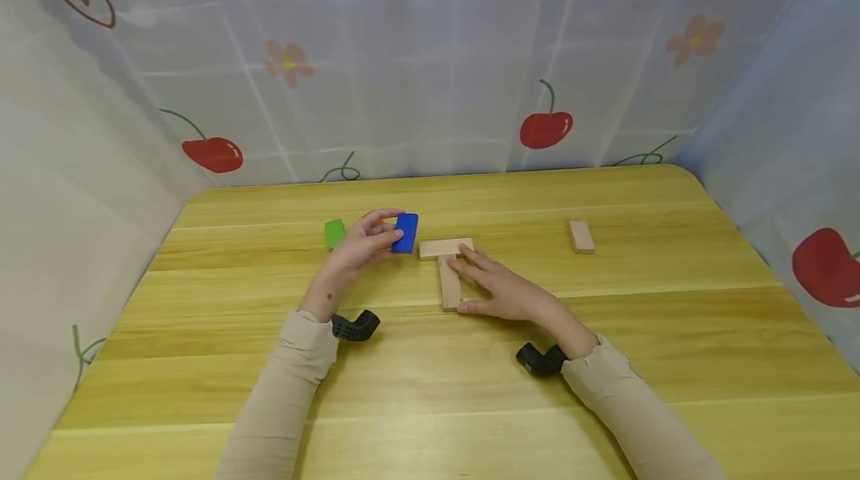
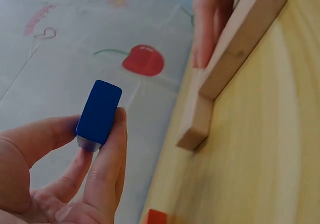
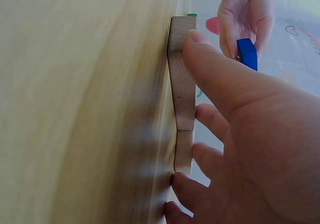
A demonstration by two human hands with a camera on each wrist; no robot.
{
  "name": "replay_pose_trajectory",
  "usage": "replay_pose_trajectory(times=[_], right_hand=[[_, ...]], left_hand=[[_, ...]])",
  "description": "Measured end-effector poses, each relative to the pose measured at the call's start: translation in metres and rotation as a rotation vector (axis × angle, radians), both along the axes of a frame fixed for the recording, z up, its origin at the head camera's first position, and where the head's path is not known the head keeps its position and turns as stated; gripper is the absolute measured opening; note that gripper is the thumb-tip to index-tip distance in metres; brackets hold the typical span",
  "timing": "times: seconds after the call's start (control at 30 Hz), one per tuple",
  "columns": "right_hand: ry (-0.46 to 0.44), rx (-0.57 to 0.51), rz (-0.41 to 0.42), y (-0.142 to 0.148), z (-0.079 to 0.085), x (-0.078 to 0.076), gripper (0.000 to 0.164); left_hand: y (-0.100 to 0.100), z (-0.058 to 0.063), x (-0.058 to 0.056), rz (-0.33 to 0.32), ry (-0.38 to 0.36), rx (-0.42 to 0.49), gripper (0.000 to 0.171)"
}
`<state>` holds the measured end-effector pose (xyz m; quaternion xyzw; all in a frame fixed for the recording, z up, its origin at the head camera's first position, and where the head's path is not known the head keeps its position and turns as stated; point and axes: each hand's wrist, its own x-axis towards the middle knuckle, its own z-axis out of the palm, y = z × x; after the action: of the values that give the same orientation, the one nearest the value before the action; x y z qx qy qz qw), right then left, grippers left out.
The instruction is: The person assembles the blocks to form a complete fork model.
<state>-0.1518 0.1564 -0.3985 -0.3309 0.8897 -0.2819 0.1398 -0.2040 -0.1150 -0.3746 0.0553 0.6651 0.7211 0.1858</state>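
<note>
My left hand (image 1: 359, 247) pinches a small blue block (image 1: 405, 233) between thumb and fingers, raised over the table in the left wrist view. Two plain wooden blocks lie flat as a T: a crosswise block (image 1: 440, 249) at the far side and a lengthwise block (image 1: 450, 286) meeting its near edge. Over the T's right side, my right hand (image 1: 507, 292) spreads its fingers. Its thumb rests at the near end of the lengthwise block, and its fingertips touch the blocks near their junction. The right wrist view shows the thumb (image 3: 205, 58) along the wood.
A green block (image 1: 334, 232) lies left of my left hand, and an orange block (image 2: 156, 217) is partly hidden behind that hand. Off to the right sits another plain wooden block (image 1: 581, 237). A printed curtain (image 1: 430, 54) hangs behind the wooden table (image 1: 430, 405).
</note>
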Motion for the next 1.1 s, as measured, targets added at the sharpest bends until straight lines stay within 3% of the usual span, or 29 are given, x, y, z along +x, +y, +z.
replay_pose_trajectory(times=[0.23, 0.43, 0.57, 0.8, 0.93, 1.1], right_hand=[[0.002, -0.01, 0.007, -0.001, 0.002, 0.001, 0.074], [-0.004, 0.007, -0.004, 0.0, -0.001, 0.0, 0.074], [-0.004, 0.008, -0.005, 0.0, -0.001, 0.0, 0.074], [-0.007, 0.012, -0.007, 0.0, -0.001, 0.0, 0.073], [-0.002, 0.011, -0.004, 0.0, -0.001, 0.0, 0.073], [0.003, 0.007, -0.002, 0.001, -0.001, -0.001, 0.073]], left_hand=[[0.014, -0.012, 0.016, -0.031, -0.055, -0.007, 0.04], [0.021, -0.02, 0.039, -0.053, -0.081, -0.026, 0.041], [0.023, -0.025, 0.055, -0.044, -0.099, -0.012, 0.041], [0.026, -0.034, 0.078, -0.023, -0.113, -0.066, 0.037], [0.028, -0.038, 0.086, -0.039, -0.079, -0.096, 0.036], [0.031, -0.034, 0.092, -0.054, 0.081, -0.265, 0.031]])
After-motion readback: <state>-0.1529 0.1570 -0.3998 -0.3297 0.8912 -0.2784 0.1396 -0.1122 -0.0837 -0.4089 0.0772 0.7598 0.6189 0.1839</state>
